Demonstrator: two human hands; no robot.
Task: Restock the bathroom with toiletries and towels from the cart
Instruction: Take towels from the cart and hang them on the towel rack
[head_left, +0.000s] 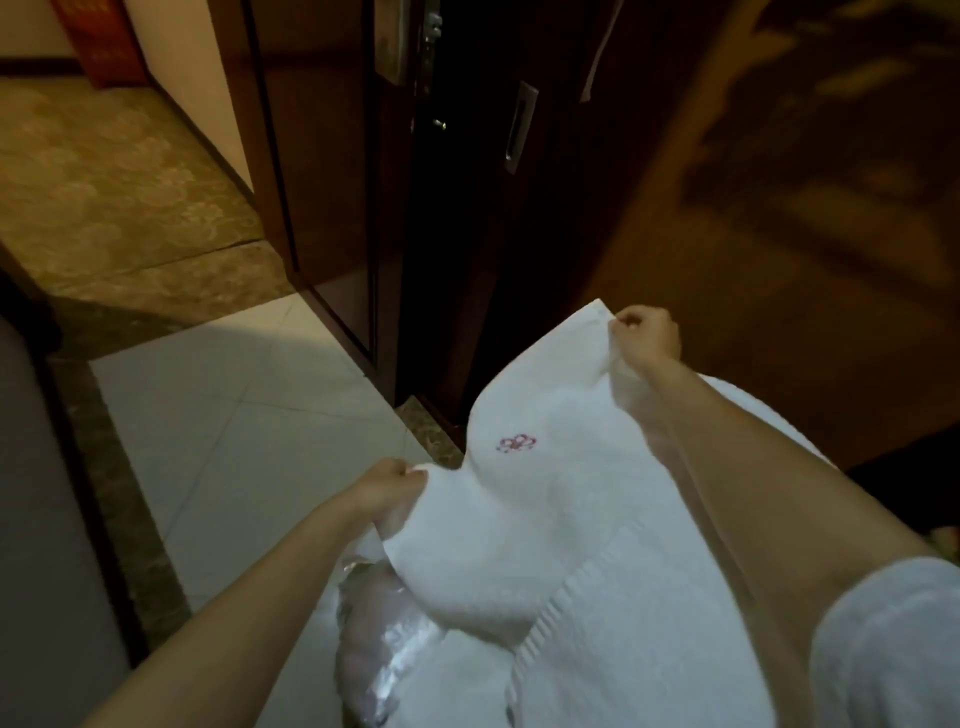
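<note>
A white towel (524, 525) with a small red embroidered mark is stretched out between both hands in front of me. My left hand (387, 486) pinches its near-left corner. My right hand (644, 332) grips the far-right corner, held higher and farther away. The towel sags in the middle and hangs down over a ribbed white cloth (587, 649) below. A clear plastic bag (371, 634) shows under my left forearm, partly hidden by the towel.
A dark wooden door (322, 171) with a metal lock stands ahead, next to a dark sliding panel with a recessed handle (519, 124). White floor tiles (223, 415) lie to the left, patterned carpet (104, 182) beyond, and dim brown carpet (779, 234) on the right.
</note>
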